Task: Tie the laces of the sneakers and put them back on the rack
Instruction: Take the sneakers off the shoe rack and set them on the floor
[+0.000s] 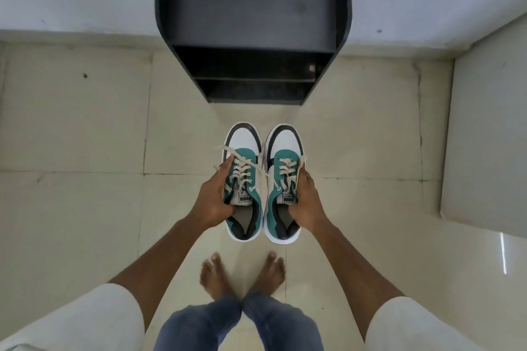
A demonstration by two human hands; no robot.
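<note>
Both bare arms reached forward over the bare feet; the left hand and right hand each gripped closed, thumbs tucked inward.

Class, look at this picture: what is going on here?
A barefoot person stands on a tiled floor, holding one sneaker in each of their hands. The left hand grips the left sneaker; the right hand grips the right sneaker. The laces look loose. The dark shoe rack stands ahead against the wall, its visible shelves bare.
</note>
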